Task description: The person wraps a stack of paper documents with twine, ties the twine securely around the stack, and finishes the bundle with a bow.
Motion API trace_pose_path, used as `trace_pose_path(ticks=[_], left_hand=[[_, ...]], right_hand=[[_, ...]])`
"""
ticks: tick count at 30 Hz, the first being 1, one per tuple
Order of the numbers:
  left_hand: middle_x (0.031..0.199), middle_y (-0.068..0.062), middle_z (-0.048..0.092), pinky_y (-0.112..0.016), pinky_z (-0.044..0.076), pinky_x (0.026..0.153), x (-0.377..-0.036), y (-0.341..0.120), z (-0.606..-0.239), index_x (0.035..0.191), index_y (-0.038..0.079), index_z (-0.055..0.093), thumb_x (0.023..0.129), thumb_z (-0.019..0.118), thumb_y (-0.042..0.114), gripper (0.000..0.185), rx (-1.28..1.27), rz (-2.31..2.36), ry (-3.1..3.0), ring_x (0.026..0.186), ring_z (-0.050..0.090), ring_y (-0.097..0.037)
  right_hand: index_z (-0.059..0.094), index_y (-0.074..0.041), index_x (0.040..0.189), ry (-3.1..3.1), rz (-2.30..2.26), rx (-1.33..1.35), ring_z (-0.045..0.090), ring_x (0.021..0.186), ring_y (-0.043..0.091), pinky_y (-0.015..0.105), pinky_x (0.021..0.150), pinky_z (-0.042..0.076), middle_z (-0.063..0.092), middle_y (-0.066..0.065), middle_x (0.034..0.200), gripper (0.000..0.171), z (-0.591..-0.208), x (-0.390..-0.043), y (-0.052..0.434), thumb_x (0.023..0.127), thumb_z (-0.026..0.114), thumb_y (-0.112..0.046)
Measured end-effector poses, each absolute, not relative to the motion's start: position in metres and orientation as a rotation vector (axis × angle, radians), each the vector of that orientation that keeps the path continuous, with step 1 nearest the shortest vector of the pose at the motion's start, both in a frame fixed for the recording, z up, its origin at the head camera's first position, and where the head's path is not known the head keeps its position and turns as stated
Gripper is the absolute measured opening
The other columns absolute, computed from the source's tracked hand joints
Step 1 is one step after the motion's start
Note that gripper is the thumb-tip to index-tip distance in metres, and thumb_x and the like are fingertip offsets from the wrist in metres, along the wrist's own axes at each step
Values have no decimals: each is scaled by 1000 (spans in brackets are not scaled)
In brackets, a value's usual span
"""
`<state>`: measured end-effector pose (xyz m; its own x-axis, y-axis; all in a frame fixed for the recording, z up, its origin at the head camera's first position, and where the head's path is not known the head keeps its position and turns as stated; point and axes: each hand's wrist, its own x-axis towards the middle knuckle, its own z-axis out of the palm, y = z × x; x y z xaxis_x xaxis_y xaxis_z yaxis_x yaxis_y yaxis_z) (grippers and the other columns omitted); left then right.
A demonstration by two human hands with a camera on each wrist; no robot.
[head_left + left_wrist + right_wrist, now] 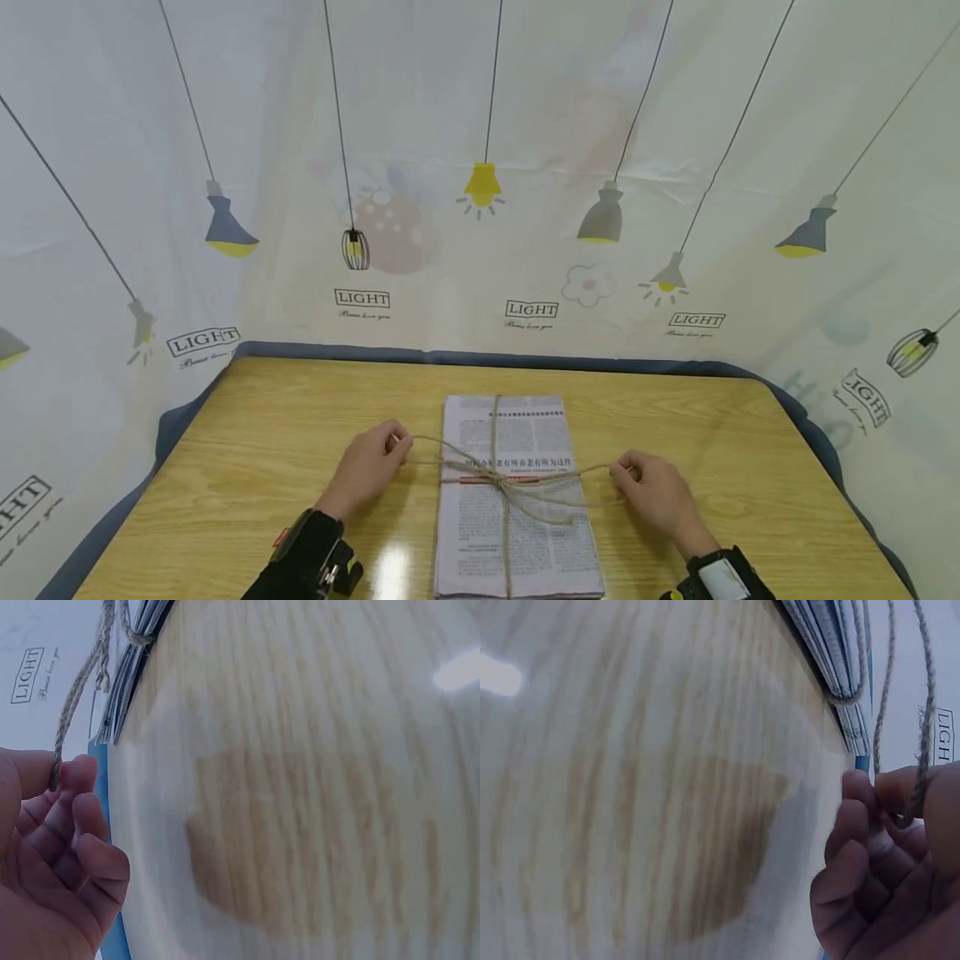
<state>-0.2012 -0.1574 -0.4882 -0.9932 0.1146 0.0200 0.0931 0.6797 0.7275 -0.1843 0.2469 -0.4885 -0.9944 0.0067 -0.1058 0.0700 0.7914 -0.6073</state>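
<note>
Left hand (369,468) and right hand (656,492) each have curled fingers (75,825) pinching 1 end of rough twine (504,482) knotted across a flat newspaper stack (517,533) on the glossy wooden surface (247,467).

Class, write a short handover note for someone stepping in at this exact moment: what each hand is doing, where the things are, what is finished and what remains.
Left hand: pinches one end of the twine, left of the bundle.
Right hand: pinches the other end, right of the bundle.
Newspaper stack: lies flat mid-table on the wooden table, near the front edge.
Done: twine runs lengthwise and crosswise round the stack, crossing on top, where a knot with loose loops sits.
Left: the ends are drawn outward and the loops look slack, so the knot probably needs pulling tight; keep both ends pinched.
</note>
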Motion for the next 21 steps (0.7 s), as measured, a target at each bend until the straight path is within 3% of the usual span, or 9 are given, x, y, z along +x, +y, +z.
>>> trace_pose_path(ticks=[5, 12, 18, 21], left_hand=[[75, 3, 62, -27, 39, 61, -203, -152, -495, 105, 13, 67, 101, 54, 22, 17, 163, 1222, 2844, 62, 50, -10], [90, -1, 70, -32, 47, 70, -200, -145, -497, 119, 10, 64, 100, 55, 24, 26, 111, 1251, 2814, 80, 62, -10], [94, -8, 71, -29, 48, 57, -199, -139, -500, 132, 8, 54, 100, 53, 21, 34, 77, 1474, 2595, 67, 61, -15], [96, -9, 72, -29, 51, 57, -200, -136, -504, 137, 7, 47, 101, 52, 20, 39, 76, 1576, 2457, 68, 62, -16]], right_hand=[[69, -14, 86, 2829, -1012, 68, 51, 57, 11, 24, 55, 38, 62, -4, 66, 21, -498, -183, 238, 98, 57, -27], [70, -14, 84, 2814, -1054, 65, 52, 59, 11, 23, 57, 38, 64, -4, 66, 20, -499, -180, 228, 97, 58, -23], [69, -13, 82, 2739, -1132, 31, 49, 54, 8, 21, 51, 36, 63, -3, 65, 20, -497, -174, 219, 96, 59, -22], [71, -13, 84, 2718, -1143, -12, 50, 54, 9, 20, 51, 38, 65, -3, 66, 20, -497, -172, 217, 97, 59, -24]])
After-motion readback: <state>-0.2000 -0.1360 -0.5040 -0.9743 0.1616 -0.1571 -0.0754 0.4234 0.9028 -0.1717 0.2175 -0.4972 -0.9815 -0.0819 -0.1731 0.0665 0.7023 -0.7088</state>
